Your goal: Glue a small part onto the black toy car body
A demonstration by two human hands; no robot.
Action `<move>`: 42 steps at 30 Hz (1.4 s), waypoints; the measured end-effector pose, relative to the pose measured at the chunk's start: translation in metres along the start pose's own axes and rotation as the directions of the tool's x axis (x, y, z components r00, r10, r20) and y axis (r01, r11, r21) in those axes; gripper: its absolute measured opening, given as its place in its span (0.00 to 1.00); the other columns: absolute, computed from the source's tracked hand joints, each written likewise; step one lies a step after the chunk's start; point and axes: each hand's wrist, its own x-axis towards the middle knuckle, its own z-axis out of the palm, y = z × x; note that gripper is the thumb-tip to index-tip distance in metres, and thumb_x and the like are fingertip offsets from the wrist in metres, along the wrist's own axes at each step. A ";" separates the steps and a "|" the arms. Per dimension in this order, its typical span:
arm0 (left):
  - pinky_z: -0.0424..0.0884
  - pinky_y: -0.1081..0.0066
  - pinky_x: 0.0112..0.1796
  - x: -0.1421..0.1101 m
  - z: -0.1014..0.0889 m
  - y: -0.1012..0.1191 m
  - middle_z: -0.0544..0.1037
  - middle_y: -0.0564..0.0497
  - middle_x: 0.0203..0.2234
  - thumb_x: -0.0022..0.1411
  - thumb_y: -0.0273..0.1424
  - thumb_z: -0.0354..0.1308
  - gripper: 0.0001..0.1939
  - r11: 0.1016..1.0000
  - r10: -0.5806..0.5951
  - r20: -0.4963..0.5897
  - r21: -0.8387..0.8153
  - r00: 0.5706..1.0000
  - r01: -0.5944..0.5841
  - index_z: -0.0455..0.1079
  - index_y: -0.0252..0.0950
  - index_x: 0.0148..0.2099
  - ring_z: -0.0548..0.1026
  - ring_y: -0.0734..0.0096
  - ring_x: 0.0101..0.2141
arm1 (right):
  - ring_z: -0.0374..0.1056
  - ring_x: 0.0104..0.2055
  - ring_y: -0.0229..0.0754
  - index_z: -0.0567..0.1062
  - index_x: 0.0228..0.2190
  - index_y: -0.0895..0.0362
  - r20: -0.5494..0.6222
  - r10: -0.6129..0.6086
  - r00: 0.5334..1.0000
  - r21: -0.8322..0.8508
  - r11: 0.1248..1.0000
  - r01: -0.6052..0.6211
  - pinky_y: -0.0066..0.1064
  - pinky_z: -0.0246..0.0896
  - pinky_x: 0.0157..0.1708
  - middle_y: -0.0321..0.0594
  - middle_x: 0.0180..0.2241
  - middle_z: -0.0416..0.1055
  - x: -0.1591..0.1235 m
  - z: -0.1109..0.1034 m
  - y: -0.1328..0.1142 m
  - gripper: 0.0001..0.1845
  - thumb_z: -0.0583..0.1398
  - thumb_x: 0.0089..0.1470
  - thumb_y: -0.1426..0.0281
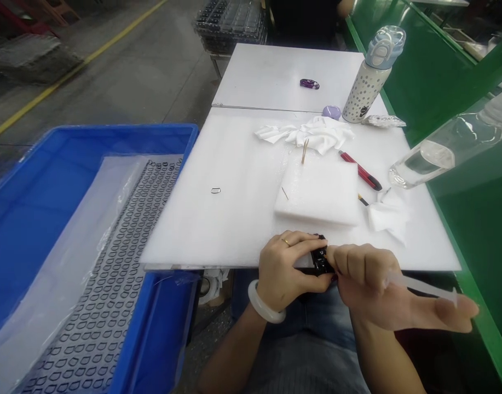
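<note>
At the front edge of the table, my left hand (281,268) pinches a small glossy black part (321,261) between thumb and fingers. My right hand (369,282) is wrapped around a syringe, whose translucent white plunger (423,286) sticks out to the right. The right thumb is stretched along the plunger, at its end flange. Inside the fist the barrel is hidden, and the fist's front end meets the black part; I cannot make out the tip. Just beyond the hands lies a white foam block (320,191) with thin sticks (305,151) standing in it.
A blue bin (195,137) at left holds a sheet of small black rings (123,235). One black ring (215,191) lies on the white table (234,235). Crumpled tissues (322,134), a red pen (361,171), a dotted bottle (368,87) and a clear bottle (431,156) stand or lie rightward.
</note>
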 end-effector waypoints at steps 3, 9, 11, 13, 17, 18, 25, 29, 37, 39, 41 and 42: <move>0.75 0.57 0.41 -0.001 0.000 0.000 0.82 0.53 0.40 0.42 0.34 0.74 0.23 1.000 -0.008 0.007 0.006 1.000 0.008 0.79 0.41 0.44 0.80 0.58 0.39 | 0.39 0.15 0.36 0.52 0.15 0.53 -0.098 -0.004 0.995 -0.126 0.992 -0.009 0.34 0.42 0.20 0.31 0.11 0.42 -0.009 0.006 -0.009 0.34 0.52 0.56 0.40; 0.75 0.60 0.37 0.000 0.003 0.001 0.82 0.52 0.37 0.42 0.44 0.77 0.26 0.998 0.031 -0.020 0.056 0.999 -0.029 0.78 0.41 0.44 0.79 0.61 0.36 | 0.56 0.21 0.45 0.67 0.20 0.49 -0.317 -0.094 0.944 -0.507 0.858 -0.085 0.41 0.53 0.24 0.37 0.18 0.57 -0.028 -0.018 -0.017 0.27 0.54 0.57 0.42; 0.74 0.60 0.37 0.001 0.006 0.002 0.82 0.53 0.35 0.43 0.45 0.77 0.26 0.996 0.030 -0.032 0.082 0.999 -0.027 0.78 0.41 0.43 0.79 0.61 0.36 | 0.60 0.25 0.47 0.73 0.25 0.50 -0.324 -0.003 0.946 -0.530 0.829 -0.179 0.41 0.53 0.25 0.40 0.22 0.63 -0.024 -0.031 -0.013 0.33 0.48 0.55 0.36; 0.73 0.61 0.36 0.002 0.009 0.004 0.81 0.53 0.33 0.44 0.47 0.76 0.26 0.994 0.027 -0.054 0.106 0.998 -0.021 0.78 0.40 0.43 0.79 0.62 0.35 | 0.58 0.24 0.44 0.73 0.26 0.51 -0.286 0.059 0.956 -0.469 0.862 -0.194 0.39 0.52 0.25 0.39 0.22 0.63 -0.019 -0.039 -0.011 0.39 0.45 0.52 0.32; 0.69 0.62 0.36 0.002 0.014 0.007 0.80 0.54 0.31 0.43 0.49 0.76 0.26 0.992 0.026 -0.092 0.129 0.995 -0.014 0.78 0.39 0.41 0.78 0.64 0.33 | 0.40 0.17 0.37 0.56 0.15 0.53 -0.253 -0.137 0.958 -0.226 0.971 0.079 0.35 0.43 0.22 0.30 0.13 0.40 -0.014 -0.034 -0.015 0.35 0.55 0.50 0.36; 0.69 0.62 0.36 0.002 0.015 0.007 0.80 0.55 0.31 0.42 0.49 0.76 0.26 0.991 0.020 -0.095 0.132 0.995 -0.007 0.78 0.40 0.40 0.78 0.64 0.33 | 0.37 0.16 0.36 0.53 0.15 0.53 -0.232 -0.158 0.960 -0.172 0.978 0.120 0.35 0.41 0.21 0.29 0.13 0.36 -0.014 -0.031 -0.016 0.36 0.58 0.50 0.38; 0.65 0.63 0.36 0.001 0.016 0.012 0.79 0.57 0.31 0.36 0.39 0.80 0.26 0.991 -0.017 -0.095 0.129 0.995 0.029 0.78 0.40 0.39 0.77 0.66 0.33 | 0.38 0.17 0.35 0.54 0.15 0.53 -0.122 -0.078 0.989 0.032 0.996 0.083 0.36 0.42 0.23 0.28 0.14 0.38 -0.013 -0.022 -0.003 0.30 0.61 0.52 0.49; 0.65 0.63 0.36 0.002 0.015 0.012 0.79 0.57 0.30 0.36 0.38 0.80 0.26 0.991 -0.014 -0.093 0.128 0.996 0.026 0.78 0.40 0.40 0.77 0.65 0.33 | 0.37 0.17 0.35 0.53 0.14 0.53 -0.162 -0.059 0.985 -0.042 0.998 0.053 0.36 0.41 0.22 0.28 0.13 0.37 -0.014 -0.025 -0.001 0.30 0.63 0.50 0.53; 0.65 0.63 0.37 0.001 0.015 0.012 0.79 0.57 0.31 0.35 0.36 0.81 0.27 0.992 -0.015 -0.085 0.124 0.996 0.026 0.78 0.40 0.40 0.77 0.65 0.33 | 0.40 0.16 0.35 0.56 0.16 0.53 -0.070 -0.069 0.995 -0.033 0.997 0.067 0.36 0.44 0.22 0.29 0.13 0.41 -0.010 -0.020 -0.007 0.32 0.58 0.51 0.42; 0.65 0.63 0.36 0.002 0.015 0.012 0.79 0.57 0.31 0.34 0.36 0.81 0.27 0.992 -0.019 -0.086 0.122 0.996 0.030 0.78 0.40 0.40 0.77 0.65 0.33 | 0.40 0.16 0.34 0.56 0.16 0.53 -0.033 -0.078 0.996 -0.027 0.997 0.077 0.35 0.43 0.22 0.28 0.13 0.42 -0.009 -0.017 -0.008 0.33 0.57 0.51 0.39; 0.65 0.63 0.36 0.002 0.014 0.012 0.79 0.57 0.31 0.33 0.35 0.81 0.28 0.993 -0.017 -0.087 0.117 0.996 0.027 0.78 0.40 0.40 0.77 0.65 0.33 | 0.40 0.16 0.34 0.56 0.16 0.54 -0.031 -0.099 0.995 -0.032 0.995 0.098 0.35 0.41 0.22 0.28 0.13 0.41 -0.009 -0.014 -0.009 0.33 0.56 0.54 0.41; 0.65 0.63 0.36 0.002 0.014 0.012 0.79 0.57 0.31 0.33 0.35 0.81 0.28 0.993 -0.015 -0.087 0.115 0.996 0.025 0.78 0.40 0.40 0.77 0.65 0.33 | 0.39 0.16 0.34 0.55 0.16 0.54 -0.041 -0.109 0.993 -0.040 0.993 0.107 0.34 0.40 0.21 0.28 0.13 0.41 -0.009 -0.013 -0.009 0.32 0.55 0.57 0.44</move>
